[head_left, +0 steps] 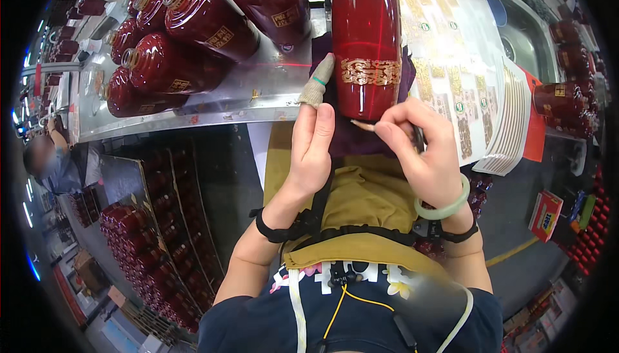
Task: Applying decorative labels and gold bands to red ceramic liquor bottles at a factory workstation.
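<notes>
A glossy dark red bottle [366, 24] lies on a dark purple cloth [407, 85] in front of me, its neck pointing away. A gold patterned band [371, 72] sits across its lower part, and a thin red light line falls on the glass. My left hand [313, 137] has its fingers stretched out along the bottle's left side; one finger wears a beige cloth finger cover [316, 83] with a green band. My right hand [419, 137] is closed around a slender pointed tool [363, 125], its tip close to the bottle's base. Its exact kind is unclear.
Several red bottles [206, 21] with gold labels crowd the metal table [258, 107] at left. Sheets of gold decals [445, 50] lie to the right, beside a metal sink [525, 37]. Racked bottles [138, 256] stand below left; another person [61, 159] is at the far left.
</notes>
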Motion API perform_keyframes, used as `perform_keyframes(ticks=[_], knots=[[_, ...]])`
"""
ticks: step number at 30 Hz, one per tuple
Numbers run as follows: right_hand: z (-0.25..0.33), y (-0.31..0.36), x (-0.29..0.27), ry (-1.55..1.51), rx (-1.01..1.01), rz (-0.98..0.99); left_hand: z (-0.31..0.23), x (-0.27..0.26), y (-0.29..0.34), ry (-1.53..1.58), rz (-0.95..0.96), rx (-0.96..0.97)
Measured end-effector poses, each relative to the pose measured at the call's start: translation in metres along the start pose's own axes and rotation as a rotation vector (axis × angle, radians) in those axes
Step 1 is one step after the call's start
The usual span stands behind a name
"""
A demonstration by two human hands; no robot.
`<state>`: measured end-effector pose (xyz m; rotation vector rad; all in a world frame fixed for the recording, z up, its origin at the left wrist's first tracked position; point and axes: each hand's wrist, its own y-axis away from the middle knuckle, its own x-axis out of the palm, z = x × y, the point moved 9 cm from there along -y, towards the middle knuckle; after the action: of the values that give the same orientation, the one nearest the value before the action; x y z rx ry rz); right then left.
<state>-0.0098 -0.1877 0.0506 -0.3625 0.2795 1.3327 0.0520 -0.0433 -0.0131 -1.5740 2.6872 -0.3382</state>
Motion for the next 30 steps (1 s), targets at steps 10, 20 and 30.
perform_keyframes(ticks=[10,20,30], knots=[[-0.018,-0.001,-0.007,0.101,0.106,-0.09,0.001,0.003,0.0,-0.101,-0.046,-0.04],[-0.025,0.001,-0.009,0.1,0.111,-0.114,0.005,0.003,0.0,-0.1,-0.05,-0.054],[-0.026,0.002,-0.007,0.059,0.128,-0.125,0.005,0.003,0.001,-0.058,-0.071,-0.056]])
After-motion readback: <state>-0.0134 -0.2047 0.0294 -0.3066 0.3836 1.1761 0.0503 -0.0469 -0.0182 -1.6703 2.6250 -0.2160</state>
